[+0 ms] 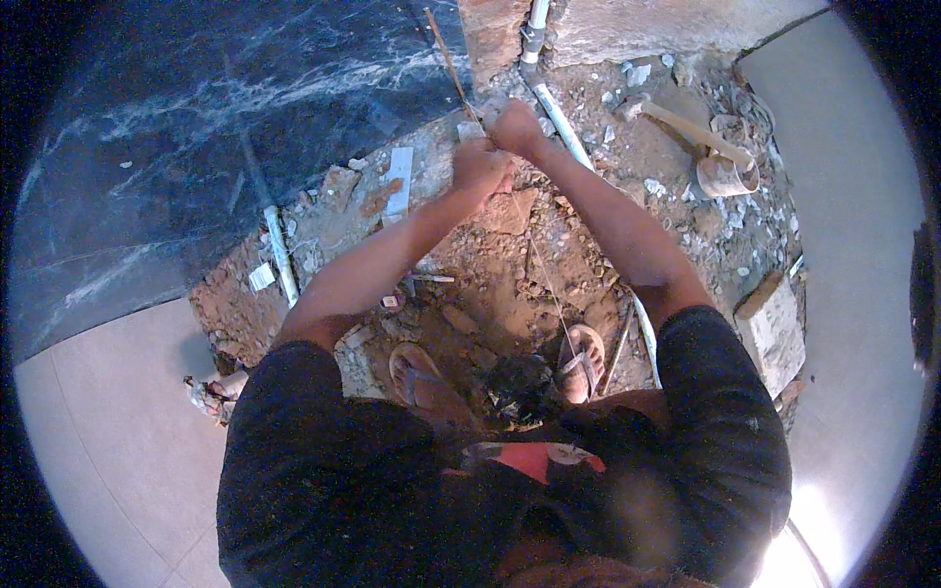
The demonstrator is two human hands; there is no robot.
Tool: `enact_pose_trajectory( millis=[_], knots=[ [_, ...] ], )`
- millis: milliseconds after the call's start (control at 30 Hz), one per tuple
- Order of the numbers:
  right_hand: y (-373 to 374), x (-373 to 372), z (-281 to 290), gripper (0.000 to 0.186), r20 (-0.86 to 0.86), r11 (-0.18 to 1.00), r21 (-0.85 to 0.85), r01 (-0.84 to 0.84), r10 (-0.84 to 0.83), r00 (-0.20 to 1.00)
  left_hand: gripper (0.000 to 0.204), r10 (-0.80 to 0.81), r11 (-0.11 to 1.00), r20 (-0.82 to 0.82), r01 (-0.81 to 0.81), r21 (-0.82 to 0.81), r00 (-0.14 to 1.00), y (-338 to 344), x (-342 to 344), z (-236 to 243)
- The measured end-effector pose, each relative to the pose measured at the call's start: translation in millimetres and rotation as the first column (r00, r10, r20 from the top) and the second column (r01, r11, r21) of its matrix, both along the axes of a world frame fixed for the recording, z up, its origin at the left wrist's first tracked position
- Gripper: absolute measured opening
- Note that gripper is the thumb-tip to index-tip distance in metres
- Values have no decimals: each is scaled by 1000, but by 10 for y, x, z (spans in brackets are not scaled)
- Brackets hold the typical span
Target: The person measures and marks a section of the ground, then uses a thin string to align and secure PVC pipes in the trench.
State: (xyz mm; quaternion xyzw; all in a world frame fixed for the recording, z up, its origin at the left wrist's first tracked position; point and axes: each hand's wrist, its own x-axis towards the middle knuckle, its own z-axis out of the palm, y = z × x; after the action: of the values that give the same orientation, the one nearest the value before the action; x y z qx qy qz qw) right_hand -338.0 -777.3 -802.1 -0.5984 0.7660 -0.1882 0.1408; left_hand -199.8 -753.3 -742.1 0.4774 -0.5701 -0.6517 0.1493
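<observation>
Both of my hands meet over the rubble, close to the corner of the dark marbled wall. My left hand (480,169) is closed, and a thin pale cord (545,274) runs from beneath it down towards my right foot. My right hand (517,129) is closed just beyond it, touching or nearly touching it; its fingers are hidden, so what it grips does not show. A thin brown rod (447,59) slants from the upper left down to my hands, and its lower end is lost among my fingers.
White pipes (562,120) (279,253) lie along the broken ground. At the right are a hammer (698,133) with a wooden handle, a round pale container (723,178) and a block (774,333). A tile strip (399,182) lies by the marbled wall (196,167). A black bundle (520,385) sits between my sandalled feet.
</observation>
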Motion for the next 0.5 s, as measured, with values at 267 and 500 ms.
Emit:
enact_pose_trajectory(
  millis=[267,500],
  knots=[
    [292,407,292,45,199,992,-97,74,-54,978,17,390,891,-312,-270,365,866,-774,67,-252],
    [319,390,359,30,37,996,-77,-48,51,998,15,352,892,-208,-260,369,912,-1095,-38,-554]
  ],
)
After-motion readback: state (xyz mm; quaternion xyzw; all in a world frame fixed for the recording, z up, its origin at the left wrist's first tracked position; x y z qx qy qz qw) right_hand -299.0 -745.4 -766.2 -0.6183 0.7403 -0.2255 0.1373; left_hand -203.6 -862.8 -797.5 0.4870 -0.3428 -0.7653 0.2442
